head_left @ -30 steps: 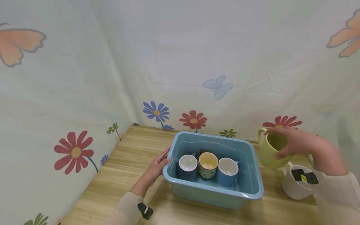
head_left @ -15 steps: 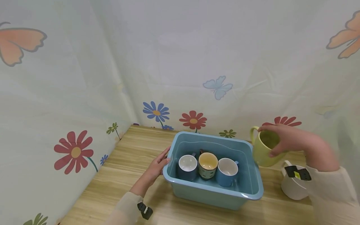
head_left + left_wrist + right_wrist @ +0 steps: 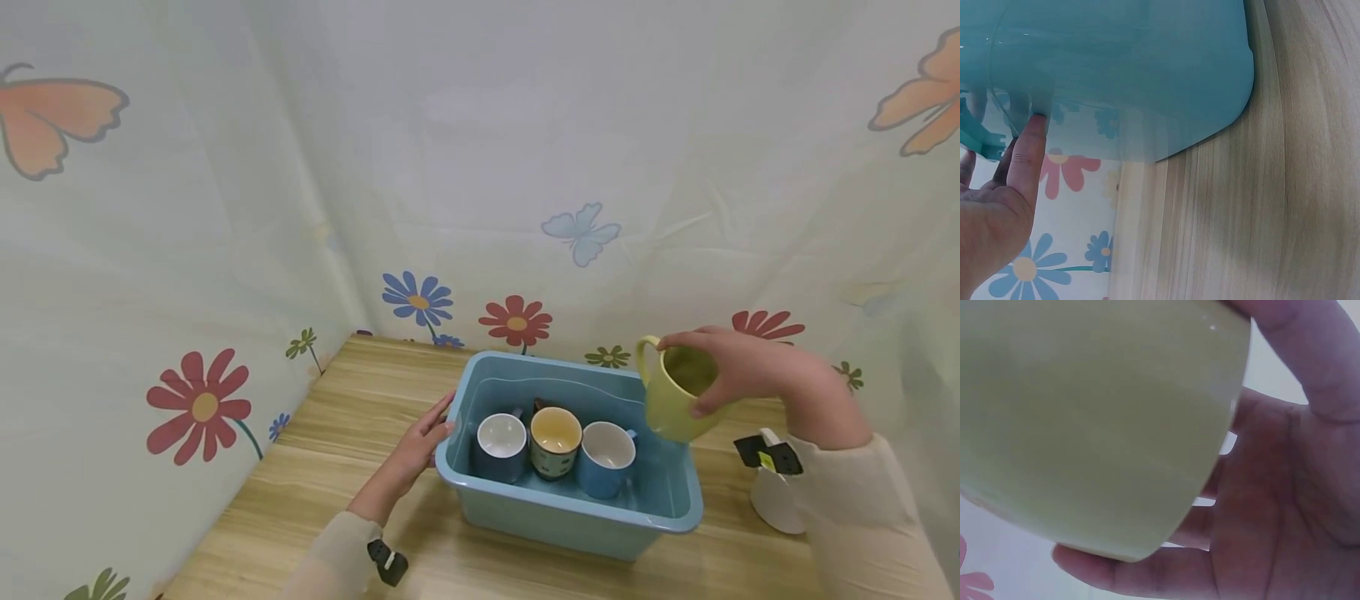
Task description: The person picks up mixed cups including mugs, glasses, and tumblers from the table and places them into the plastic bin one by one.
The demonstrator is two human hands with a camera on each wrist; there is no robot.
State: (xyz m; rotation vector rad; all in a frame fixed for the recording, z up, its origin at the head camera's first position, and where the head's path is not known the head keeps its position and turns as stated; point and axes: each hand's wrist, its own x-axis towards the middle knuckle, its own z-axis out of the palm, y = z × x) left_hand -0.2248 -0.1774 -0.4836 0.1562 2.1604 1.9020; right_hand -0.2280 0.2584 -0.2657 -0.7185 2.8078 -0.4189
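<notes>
In the head view, my right hand grips a yellow-green mug by its rim, thumb and fingers on opposite sides. The mug is tilted in the air over the right end of a blue plastic tub, its handle pointing left. Against the tub's left side rests my left hand, its fingers fairly straight; in the left wrist view a finger touches the tub wall. Inside the tub stand a dark blue mug, a patterned mug with yellow interior and a blue mug.
A white mug stands right of the tub, partly hidden by my right sleeve. The wooden table reaches back to a curtain printed with flowers and butterflies.
My right hand has carried the yellow-green mug leftward, from beside the tub to above its right end. The left hand and the tub look unmoved.
</notes>
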